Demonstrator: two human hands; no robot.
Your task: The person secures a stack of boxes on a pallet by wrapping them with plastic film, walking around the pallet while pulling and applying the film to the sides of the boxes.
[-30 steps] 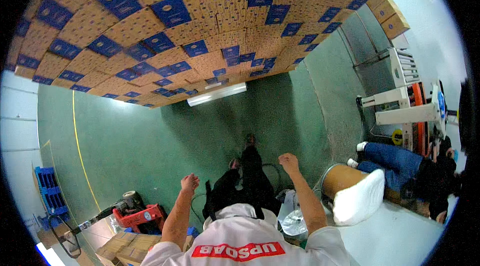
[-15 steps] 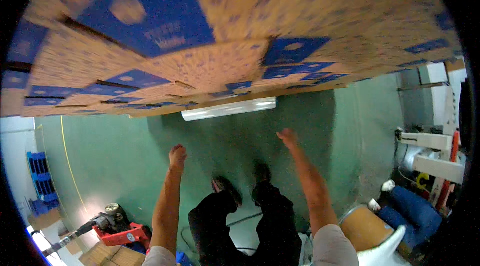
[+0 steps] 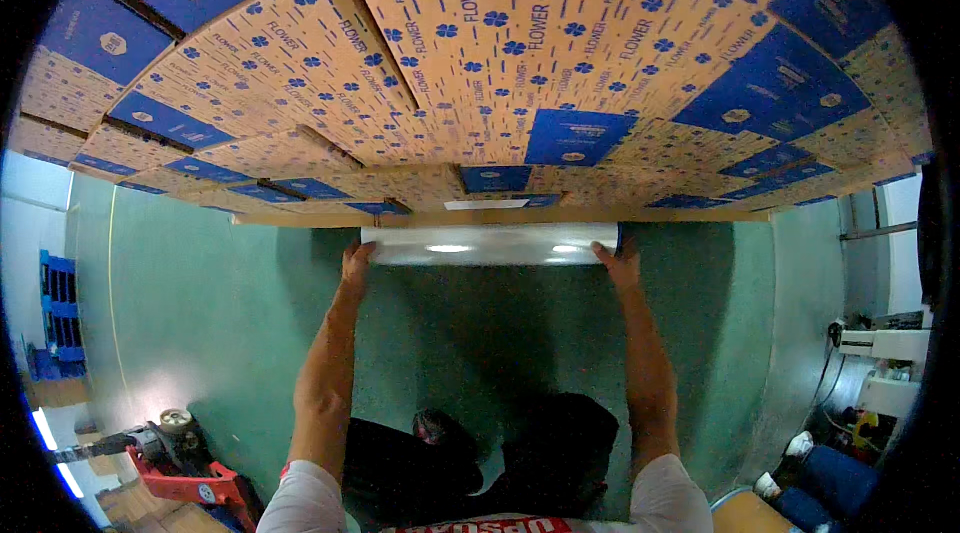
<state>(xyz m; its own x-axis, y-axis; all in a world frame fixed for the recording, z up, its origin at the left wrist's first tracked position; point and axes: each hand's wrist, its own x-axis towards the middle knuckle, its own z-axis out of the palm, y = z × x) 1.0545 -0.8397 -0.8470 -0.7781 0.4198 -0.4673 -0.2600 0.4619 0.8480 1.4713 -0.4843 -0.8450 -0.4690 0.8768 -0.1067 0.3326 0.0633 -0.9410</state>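
Observation:
A roll of clear stretch film (image 3: pixel 490 246) lies level from left to right, just before the foot of a tall stack of printed cardboard boxes (image 3: pixel 450 43). My left hand (image 3: pixel 355 264) grips the roll's left end and my right hand (image 3: pixel 622 265) grips its right end. Both thumbs show on the near side, while the other fingers are mostly hidden. Both hands are closed on the roll, arms stretched forward. Whether the roll still touches the floor I cannot tell.
Green floor (image 3: pixel 200 313) spreads around my feet. A red pallet truck (image 3: pixel 195 483) stands at the lower left, with blue pallets (image 3: pixel 62 313) beyond it. White machine parts (image 3: pixel 885 345) and a person's blue-clothed legs (image 3: pixel 825 488) are at the lower right.
Both hands have moved forward from above the floor and taken hold of the film roll's two ends. My body has bent closer to the box stack, and the roll appears larger.

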